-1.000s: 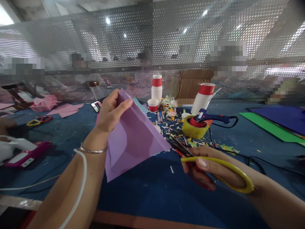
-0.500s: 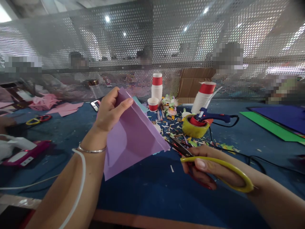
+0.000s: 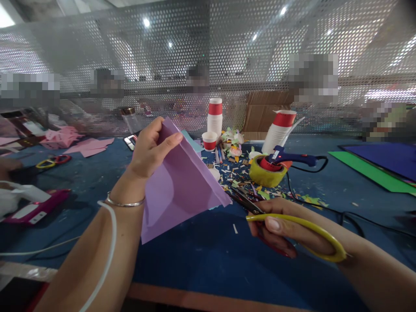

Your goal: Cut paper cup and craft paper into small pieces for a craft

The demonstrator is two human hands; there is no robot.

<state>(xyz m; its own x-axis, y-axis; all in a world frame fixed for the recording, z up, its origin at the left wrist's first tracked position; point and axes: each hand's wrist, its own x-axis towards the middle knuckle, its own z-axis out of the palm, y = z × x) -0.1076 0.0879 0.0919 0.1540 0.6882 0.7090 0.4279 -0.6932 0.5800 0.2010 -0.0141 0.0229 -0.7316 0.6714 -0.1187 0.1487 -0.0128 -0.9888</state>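
Observation:
My left hand (image 3: 152, 149) pinches the upper edge of a folded sheet of purple paper (image 3: 182, 186), thumb in front and fingers behind. The paper hangs tilted above the blue table, its folded edge slanting down to the right. My right hand (image 3: 276, 225) is closed on scissors (image 3: 292, 219) with one yellow and one red handle. The dark blades point up and left, slightly apart, with their tips by the paper's lower right corner. Whether the blades touch the paper I cannot tell. A narrow white scrap (image 3: 235, 229) lies on the table below.
A glue gun (image 3: 294, 157) rests on a yellow tape roll (image 3: 268, 175), its cord trailing right. Paper cups (image 3: 214, 115) stand behind scattered scraps (image 3: 237, 173). Green and blue sheets (image 3: 377, 171) lie right. Other scissors (image 3: 53, 161) and a magenta device (image 3: 39, 208) lie left.
Almost nothing differs. The view has shifted slightly, and both hands keep the same hold on the paper and the scissors.

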